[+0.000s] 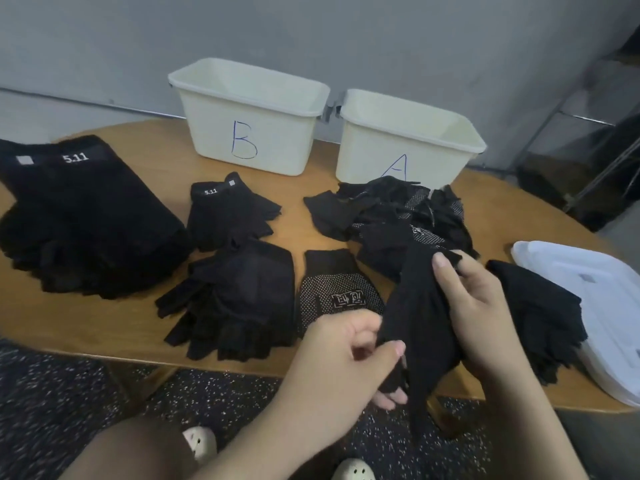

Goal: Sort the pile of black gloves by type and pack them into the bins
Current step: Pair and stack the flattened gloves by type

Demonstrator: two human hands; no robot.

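1. While a pile of black gloves [391, 216] waits just beyond the hands, one black glove [420, 327] is held between them over the near edge of the wooden table [145, 320].
2. The glove's lower corner is pinched by the left hand [343, 358]; its upper end is gripped by the right hand [474, 299], fingers curled round the fabric.
3. The glove's long axis runs on a slant, from low beside the left hand up and away past the right thumb.
4. The unsorted pile lies straight ahead of the right hand, which is judged the nearer of the two to it.
5. Two cream bins stand farther out: the bin marked "B" [249, 116] ahead and left of the left hand, the bin marked "A" [408, 147] beyond the pile. No gloves can be seen in either.
6. Sorted stacks are spread left of the left hand; "5.11" is read on the large stack [83, 216] and on a smaller stack [228, 213].
7. A dotted-palm glove [336, 292] just ahead of the left hand carries a logo too blurred to read.
8. Another glove stack [540, 313] rests right of the right hand, against a white lid [595, 278].
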